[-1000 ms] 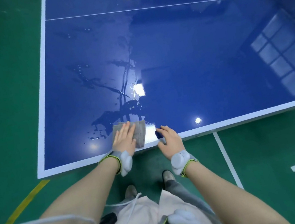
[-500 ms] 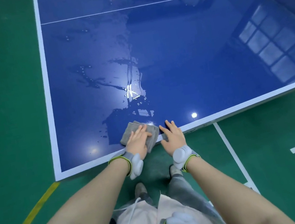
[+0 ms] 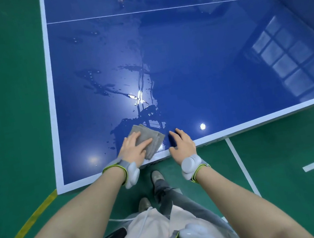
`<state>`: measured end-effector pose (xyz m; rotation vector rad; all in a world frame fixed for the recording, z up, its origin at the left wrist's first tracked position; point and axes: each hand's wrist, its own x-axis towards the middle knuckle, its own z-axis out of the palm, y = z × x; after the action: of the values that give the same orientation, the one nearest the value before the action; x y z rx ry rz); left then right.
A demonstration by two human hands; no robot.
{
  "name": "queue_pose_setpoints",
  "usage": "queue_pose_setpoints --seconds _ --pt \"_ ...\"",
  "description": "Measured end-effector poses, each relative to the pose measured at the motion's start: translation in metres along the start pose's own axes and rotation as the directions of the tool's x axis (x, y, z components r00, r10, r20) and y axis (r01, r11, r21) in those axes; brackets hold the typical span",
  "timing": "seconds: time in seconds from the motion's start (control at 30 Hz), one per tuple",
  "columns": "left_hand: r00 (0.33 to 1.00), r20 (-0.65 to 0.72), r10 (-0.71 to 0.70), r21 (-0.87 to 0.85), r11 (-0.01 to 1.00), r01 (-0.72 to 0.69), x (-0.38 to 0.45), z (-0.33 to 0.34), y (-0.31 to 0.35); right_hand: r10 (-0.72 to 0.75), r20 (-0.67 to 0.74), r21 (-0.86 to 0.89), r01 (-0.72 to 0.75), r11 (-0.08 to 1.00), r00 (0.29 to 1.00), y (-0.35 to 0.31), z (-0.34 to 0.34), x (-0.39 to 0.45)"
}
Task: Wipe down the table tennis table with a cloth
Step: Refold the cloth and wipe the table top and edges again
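Note:
The blue table tennis table (image 3: pixel 204 59) with white edge lines fills the upper view. A folded grey cloth (image 3: pixel 149 138) lies on it close to the near edge. My left hand (image 3: pixel 134 149) presses flat on the cloth with straight fingers. My right hand (image 3: pixel 182 142) rests on the table just right of the cloth, fingers spread on the blue surface near the white edge line. Wet streaks and droplets (image 3: pixel 126 90) glisten on the surface beyond the cloth.
Green floor (image 3: pixel 4 103) surrounds the table, with white lines (image 3: pixel 240 165) on the right and a yellow line (image 3: pixel 26 225) on the left. The table's near left corner (image 3: pixel 60 190) lies left of my left arm. My shoes (image 3: pixel 157 176) stand just under the near edge.
The cloth under my left hand has turned from square to diagonal and slid slightly right along the near edge. The view has swung so the table's left edge sits further right.

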<state>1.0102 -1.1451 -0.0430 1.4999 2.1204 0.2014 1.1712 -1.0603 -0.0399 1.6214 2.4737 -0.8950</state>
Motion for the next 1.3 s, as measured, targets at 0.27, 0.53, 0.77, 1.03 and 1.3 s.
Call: queue_pose_setpoints --seconds 0.27,0.53,0.77,1.03,1.3 --pt "0.975 0.148 0.165 -0.192 0.972 -0.135 0.029 -0.006 0.034 -0.347 0.047 -0.037 0.348 0.937 0.937 -0.021 -0.006 0.022" --pt "0.99 0.048 0.135 -0.088 0.988 -0.131 0.04 -0.015 0.005 -0.495 0.283 -0.259 0.562 0.785 0.822 -0.012 -0.007 0.062" --pt "0.949 -0.122 -0.29 -0.231 0.938 0.257 0.03 -0.026 -0.035 -0.142 0.125 -0.373 0.179 0.911 0.982 -0.027 -0.015 0.119" --pt "0.879 -0.222 -0.422 -0.183 0.903 0.388 0.03 -0.015 -0.037 -0.506 0.366 -0.277 0.611 0.742 0.781 -0.08 0.02 0.09" --pt "0.831 -0.246 -0.5 -0.177 0.866 0.468 0.035 -0.018 -0.04 -0.418 0.138 -0.207 0.439 0.874 0.898 -0.047 -0.017 0.157"
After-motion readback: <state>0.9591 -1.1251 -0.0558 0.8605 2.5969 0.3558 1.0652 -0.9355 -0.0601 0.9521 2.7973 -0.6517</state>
